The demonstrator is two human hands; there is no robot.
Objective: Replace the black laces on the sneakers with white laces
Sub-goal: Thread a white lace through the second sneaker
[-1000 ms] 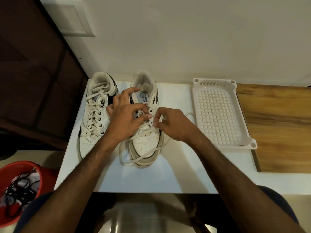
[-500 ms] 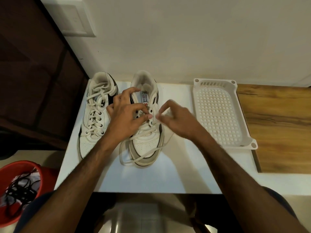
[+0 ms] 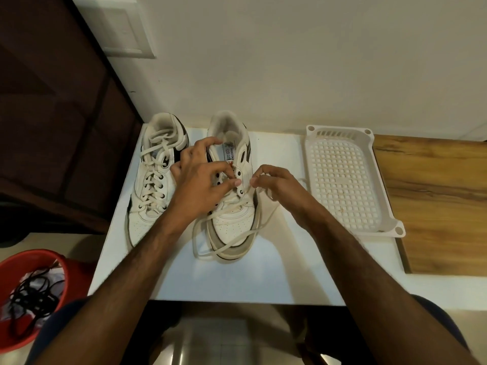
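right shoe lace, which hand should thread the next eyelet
Right hand: it pinches the lace beside the open eyelets, while the left hand grips the right shoe.

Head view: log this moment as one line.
left hand steadies right sneaker | right hand pinches white lace | left sneaker laced
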